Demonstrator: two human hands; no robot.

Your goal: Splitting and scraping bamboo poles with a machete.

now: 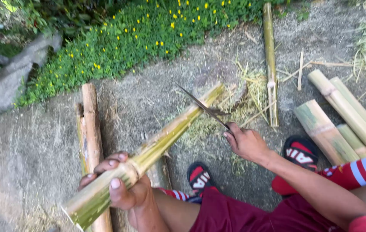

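Observation:
My left hand grips the near end of a long green-yellow bamboo pole that slants up and away toward the right. A thin dark knife sits in my right hand, its blade lying across the pole's far part and pointing up-left. The pole's far tip rests by a pile of pale shavings. My knees in dark red shorts and my black-and-red sandals are below.
Two brown bamboo pieces lie on the concrete at left. A thin bamboo stick lies upright in view at centre right, and several cut bamboo sections lie at right. Green plants with yellow flowers border the far side.

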